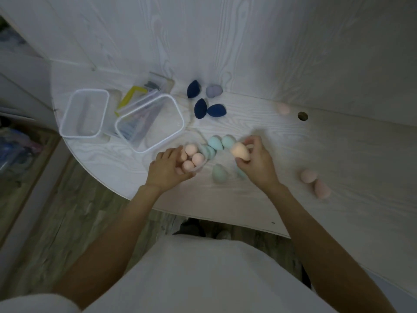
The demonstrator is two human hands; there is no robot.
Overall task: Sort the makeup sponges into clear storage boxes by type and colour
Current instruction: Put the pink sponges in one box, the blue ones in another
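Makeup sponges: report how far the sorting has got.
Done: several peach egg-shaped sponges sit in a small clear container held by the left hand. In hand: the right hand grips another peach sponge beside it. Left: three navy sponges, one lilac sponge, the teal sponges and pink sponges lie loose on the white table; the clear rectangular box holds no sponges.

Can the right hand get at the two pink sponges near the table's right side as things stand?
Probably not yet: the right hand already holds a peach sponge in its grip. The two pink sponges lie in the open on the table, with nothing in between.
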